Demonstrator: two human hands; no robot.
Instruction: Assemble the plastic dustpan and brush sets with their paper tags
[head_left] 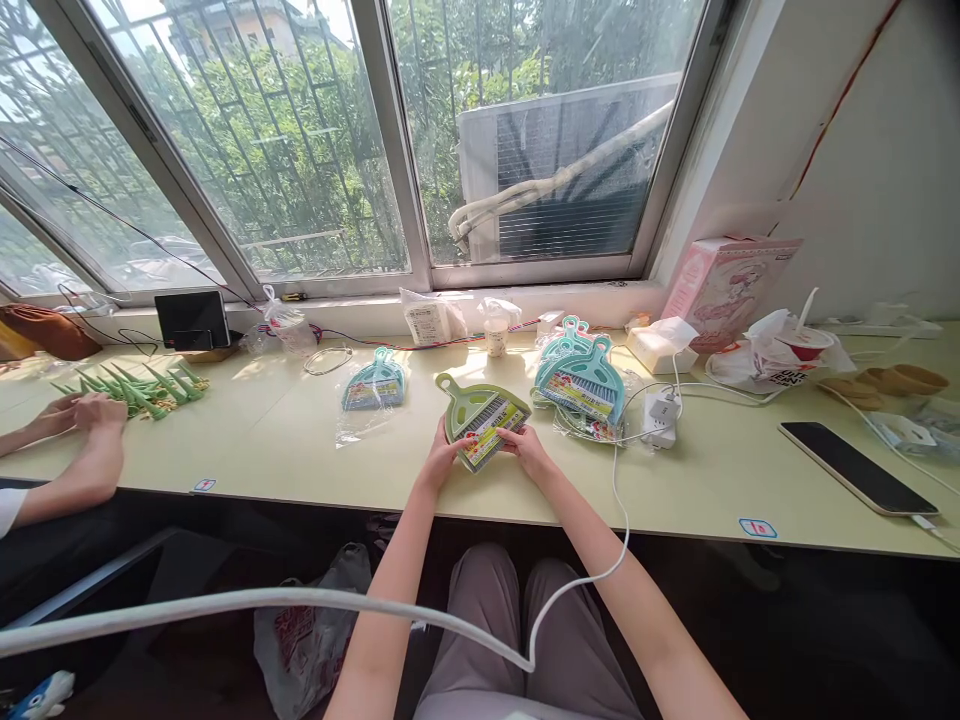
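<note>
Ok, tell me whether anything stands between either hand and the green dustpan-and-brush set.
Nothing visible does: the left hand and right hand both hold the green dustpan-and-brush set. The white cable crosses the view in front of the forearms, below the grip.

Green dustpan set (487, 420) held over the table (300, 460)

The left hand (440, 456) and right hand (530, 450) grip its sides, a label (493, 434) across its front. To the left lies a bagged blue dustpan set (375, 384), to the right a pile of similar sets (581, 385); at far left, another person's hands (100, 411) are beside green stalks (154, 388)
</note>
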